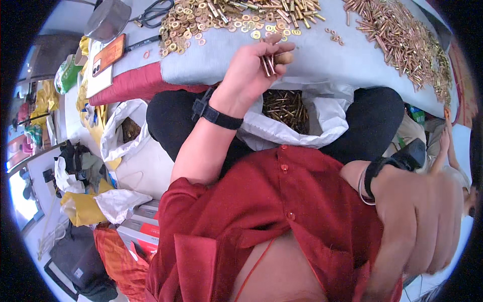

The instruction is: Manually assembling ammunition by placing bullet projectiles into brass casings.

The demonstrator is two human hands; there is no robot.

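Note:
My left hand [246, 73] is raised palm up over the near edge of the covered table [201, 68]. Its fingers are curled round a few copper-coloured metal pins [268, 64]. Just beyond it lies a spread of flat brass-coloured washers [188, 20], with brass-coloured pins [297, 10] heaped beside them. Below this hand, between my knees, an open white sack [329, 123] holds many more pins [286, 108]. My right hand [420, 221] is close up at the lower right, away from the table. It is slightly blurred, with its back showing and its fingertips hidden.
Another large heap of copper-coloured pins [402, 40] covers the table's right side. Another person's arm [445, 138] reaches toward its near end. Scissors [151, 14], a metal pot [108, 20] and an orange-backed phone [109, 53] lie at left. A second white sack [113, 136] stands left of my knee.

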